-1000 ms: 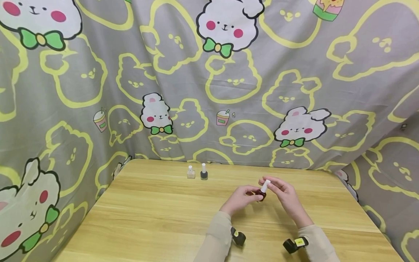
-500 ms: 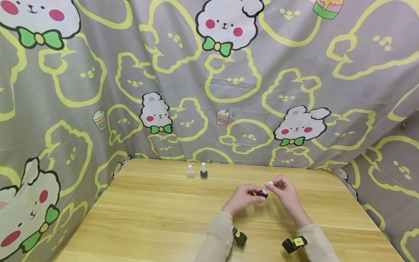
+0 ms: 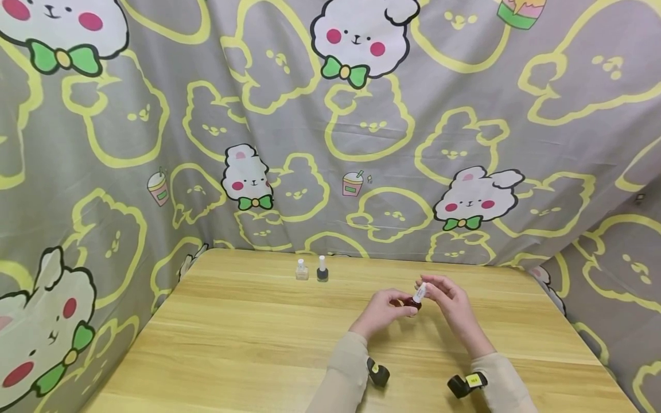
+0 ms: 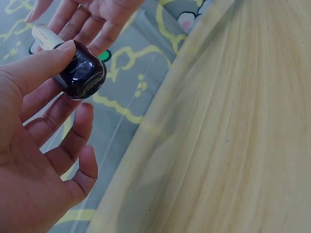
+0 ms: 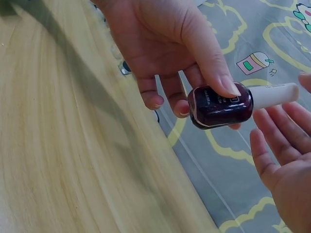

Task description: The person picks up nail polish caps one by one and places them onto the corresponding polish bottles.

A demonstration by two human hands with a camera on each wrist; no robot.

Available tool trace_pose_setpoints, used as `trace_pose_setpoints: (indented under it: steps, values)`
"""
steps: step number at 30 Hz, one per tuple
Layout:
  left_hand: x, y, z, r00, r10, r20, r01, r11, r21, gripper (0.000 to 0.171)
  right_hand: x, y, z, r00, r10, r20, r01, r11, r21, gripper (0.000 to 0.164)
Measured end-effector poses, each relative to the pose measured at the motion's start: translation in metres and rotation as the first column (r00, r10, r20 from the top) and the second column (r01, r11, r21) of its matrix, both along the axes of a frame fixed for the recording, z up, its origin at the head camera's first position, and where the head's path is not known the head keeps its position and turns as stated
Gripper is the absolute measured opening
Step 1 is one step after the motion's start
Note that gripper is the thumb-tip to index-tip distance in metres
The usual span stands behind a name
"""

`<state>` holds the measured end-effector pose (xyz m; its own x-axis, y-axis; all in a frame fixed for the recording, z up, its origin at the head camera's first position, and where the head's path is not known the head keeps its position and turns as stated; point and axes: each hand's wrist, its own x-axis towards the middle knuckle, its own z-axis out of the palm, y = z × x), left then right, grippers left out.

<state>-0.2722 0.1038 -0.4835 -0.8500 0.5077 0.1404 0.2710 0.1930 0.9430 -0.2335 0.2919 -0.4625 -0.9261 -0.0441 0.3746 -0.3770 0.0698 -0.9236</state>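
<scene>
My left hand [image 3: 384, 311] pinches a nail polish bottle [image 5: 221, 108] of dark red glass with a white cap [image 5: 276, 95], thumb across its front. In the head view the bottle is held tilted over the table, its cap leaning up to the right. The other fingers of this hand [image 4: 36, 141] curl loosely below the bottle in the left wrist view. Around the cap my right hand [image 3: 454, 307] has its fingers spread and relaxed. From the right wrist view, the right thumb [image 5: 305, 81] is just off the cap's end and the fingers lie beside the cap.
At the table's back stand two more nail polish bottles, a clear one [image 3: 302, 272] and a dark grey one [image 3: 322, 271], both with white caps. The wooden table [image 3: 232, 344] is bordered by a grey cartoon-print curtain [image 3: 289, 126]. A black wrist camera [image 3: 378, 373] sits on the left sleeve.
Half a second ago the right fingers pinched the white cap; now they have spread apart around it. The left hand keeps its hold on the bottle in nearly the same place.
</scene>
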Motion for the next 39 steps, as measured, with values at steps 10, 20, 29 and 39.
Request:
trace_pose_setpoints:
  steps: [10, 20, 29, 39]
  values:
    - [-0.001, 0.000, 0.000, 1.000, -0.004, -0.011, 0.004, 1.000, -0.013, 0.027, -0.001, 0.006, -0.002, 0.997, 0.065, 0.045, -0.068, 0.995, 0.075, 0.038]
    - [-0.001, 0.000, -0.001, 1.000, 0.000, -0.010, -0.001, 1.000, -0.009, 0.026, -0.001, 0.006, -0.003, 0.998, 0.042, 0.047, -0.048, 0.990, 0.132, 0.037]
    - [-0.001, 0.000, -0.001, 1.000, -0.007, -0.023, 0.006, 1.000, -0.014, 0.026, 0.000, 0.000, 0.000, 0.993, -0.101, 0.059, 0.095, 0.991, 0.089, 0.026]
    - [0.002, 0.002, 0.000, 0.999, 0.001, -0.038, -0.002, 1.000, -0.013, 0.026, 0.001, -0.006, 0.001, 0.980, -0.194, 0.042, 0.191, 0.980, 0.060, 0.019]
